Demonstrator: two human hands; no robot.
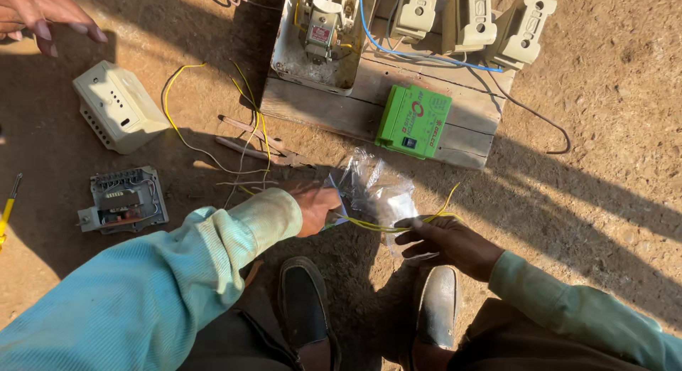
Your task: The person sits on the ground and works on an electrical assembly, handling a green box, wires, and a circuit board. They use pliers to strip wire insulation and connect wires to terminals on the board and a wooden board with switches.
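Observation:
My left hand (316, 207) grips the edge of a clear plastic bag (373, 190) lying on the dirt, just in front of my two dark shoes. My right hand (444, 239) holds a thin yellow wire (398, 225) that runs across the bag between both hands, its free end curling up to the right. Both arms are in light green sleeves. What is inside the bag is too hard to make out.
A wooden board (426, 104) carries a green box (414, 121), an open switch box (320, 37) and cream fuse holders (472, 19). Pliers (259, 143), loose yellow wires, a cream unit (117, 104) and its open base (124, 199) lie left. Another person's hand (42, 15) is top left.

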